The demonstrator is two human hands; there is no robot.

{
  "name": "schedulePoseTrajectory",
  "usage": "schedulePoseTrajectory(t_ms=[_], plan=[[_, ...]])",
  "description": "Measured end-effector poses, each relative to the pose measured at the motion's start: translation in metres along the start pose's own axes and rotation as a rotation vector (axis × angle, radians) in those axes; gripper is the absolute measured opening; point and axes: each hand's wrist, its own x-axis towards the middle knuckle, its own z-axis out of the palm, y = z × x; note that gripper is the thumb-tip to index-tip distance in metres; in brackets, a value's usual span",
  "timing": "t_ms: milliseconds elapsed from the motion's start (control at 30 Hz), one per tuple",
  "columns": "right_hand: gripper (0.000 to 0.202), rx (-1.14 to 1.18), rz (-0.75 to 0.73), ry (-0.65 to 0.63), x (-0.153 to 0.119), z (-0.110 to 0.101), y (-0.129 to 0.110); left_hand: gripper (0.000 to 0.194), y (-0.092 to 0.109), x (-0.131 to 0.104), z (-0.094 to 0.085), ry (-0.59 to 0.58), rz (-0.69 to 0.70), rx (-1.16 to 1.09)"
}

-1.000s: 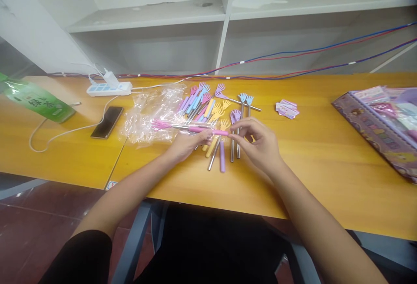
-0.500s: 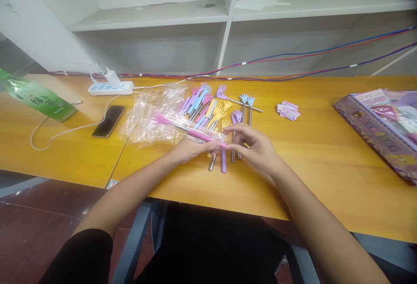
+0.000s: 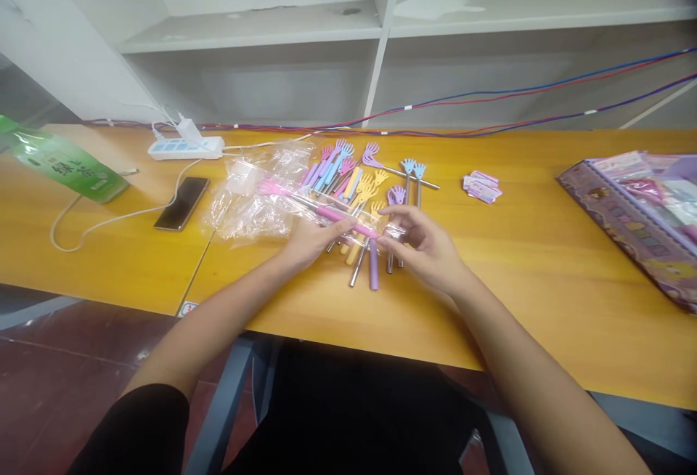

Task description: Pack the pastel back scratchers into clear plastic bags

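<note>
A pink back scratcher (image 3: 337, 216) with a hand-shaped head and metal rod is held slantwise above the table. Clear plastic film, apparently a bag (image 3: 393, 230), lies along it and past its handle end. My left hand (image 3: 309, 242) is closed around the handle from below. At the handle's end, my right hand (image 3: 428, 246) pinches with thumb and fingers at the film; whether it also grips the handle is unclear. Beneath and behind lie several back scratchers in purple, yellow, blue and pink, including a purple handle (image 3: 373, 266) just below my fingers.
Crumpled clear bags (image 3: 239, 206) lie left of the pile. Further left are a phone (image 3: 181, 203), a power strip (image 3: 185, 147) with a white cable, and a green bottle (image 3: 70, 163). Small printed cards (image 3: 482, 187) and a purple printed box (image 3: 621, 224) are on the right.
The clear film now extends past the handle's end into my right hand's fingers. My left hand has shifted slightly left and up along the back scratcher.
</note>
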Motion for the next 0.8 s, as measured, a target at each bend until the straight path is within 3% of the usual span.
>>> schedulePoseTrajectory(t_ms=[200, 400, 633, 800], plan=[[0.021, 0.094, -0.078, -0.095, -0.003, -0.007, -0.005, 0.065, 0.013, 0.005, -0.003, 0.006, -0.029, -0.122], [0.008, -0.13, -0.288, -0.068, 0.0, -0.009, -0.006, 0.077, 0.012, 0.005, -0.007, -0.075, -0.093, -0.135], [0.004, -0.242, -0.38, -0.079, 0.002, -0.001, -0.009, 0.059, 0.008, 0.0, -0.005, -0.267, -0.1, 0.143], [0.007, -0.214, -0.319, -0.071, 0.002, 0.006, -0.003, 0.058, 0.012, -0.002, -0.002, -0.237, -0.021, 0.23]])
